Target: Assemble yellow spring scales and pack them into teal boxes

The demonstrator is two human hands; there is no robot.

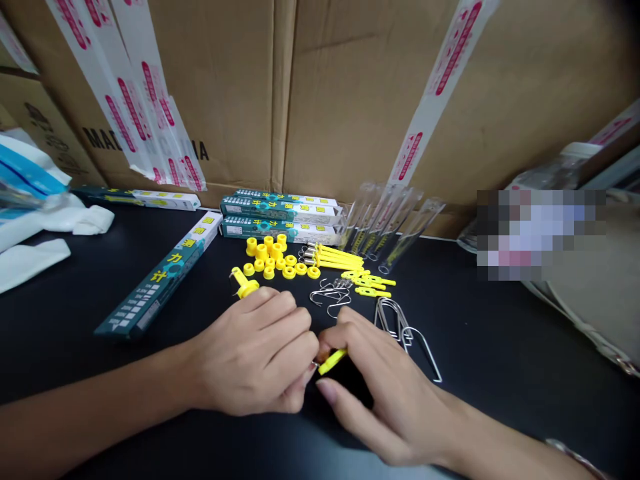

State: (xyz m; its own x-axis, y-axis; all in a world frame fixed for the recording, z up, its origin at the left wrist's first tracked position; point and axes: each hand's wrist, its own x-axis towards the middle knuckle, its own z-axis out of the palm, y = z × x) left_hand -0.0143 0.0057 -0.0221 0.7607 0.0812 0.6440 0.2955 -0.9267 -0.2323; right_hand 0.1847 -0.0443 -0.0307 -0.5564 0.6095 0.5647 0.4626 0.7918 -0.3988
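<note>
Big taped cardboard boxes (pixel 350 100) behind, black tabletop (pixel 480 353) in front. Both hands near mid-table, close together. Left hand (pixel 260 357): fingers curled in a tight fist, a yellow collared piece (pixel 246 285) poking out at its far side; the grip itself is hidden. Right hand (pixel 385 383): thumb and index nearly closed around a small yellow tab (pixel 332 362), other fingers bent. A bit of thin metal shows between the hands; can't tell how it joins the tab.

Beyond the hands: yellow collars (pixel 277 251) and rings grouped, yellow rods (pixel 337 256) with metal ends, loose flat yellow tabs, wire S-hooks (pixel 330 295). Larger bent wires (pixel 423 347) lie just beside the right hand. Clear tubes (pixel 413 233) lean against the cardboard, next to stacked teal cartons (pixel 280 215). One more carton (pixel 163 277) lies slanted at left. White plastic wrapping far left; pixelated patch at right, contents unreadable.
</note>
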